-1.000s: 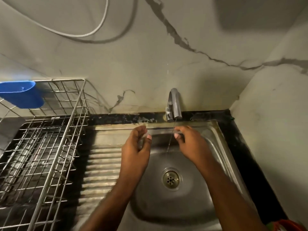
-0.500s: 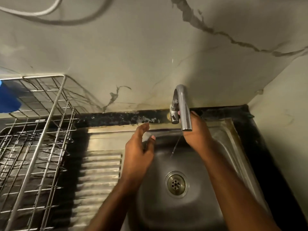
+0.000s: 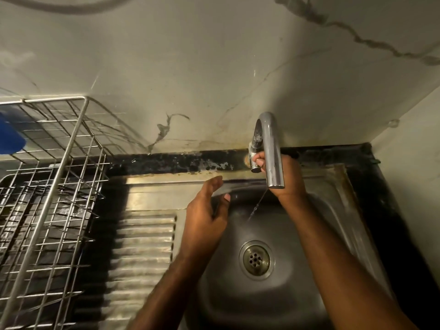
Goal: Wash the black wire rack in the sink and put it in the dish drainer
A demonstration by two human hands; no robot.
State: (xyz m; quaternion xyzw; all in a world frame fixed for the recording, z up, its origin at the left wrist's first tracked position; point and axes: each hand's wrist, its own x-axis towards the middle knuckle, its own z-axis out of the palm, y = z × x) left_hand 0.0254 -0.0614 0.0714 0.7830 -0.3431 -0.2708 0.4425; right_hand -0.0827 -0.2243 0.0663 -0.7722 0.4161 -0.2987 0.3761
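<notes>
— Where's the black wire rack (image 3: 40,210)?

— Lying in the dish drainer (image 3: 51,148) at the left, dark under the silver wires. A blue thing (image 3: 9,136) hangs at the drainer's far corner.

— And the hands?

— The right hand (image 3: 285,177) is behind the tap spout (image 3: 271,148), fingers curled round the tap handle (image 3: 253,158). A thin trickle falls toward the drain (image 3: 256,259). The left hand (image 3: 204,217) hovers over the sink (image 3: 273,303) edge, fingers loose, holding nothing, beside the ribbed draining board (image 3: 142,248).

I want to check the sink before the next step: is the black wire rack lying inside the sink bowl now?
No, the sink bowl holds only the drain and a thin trickle of water; no rack lies in it.
</notes>
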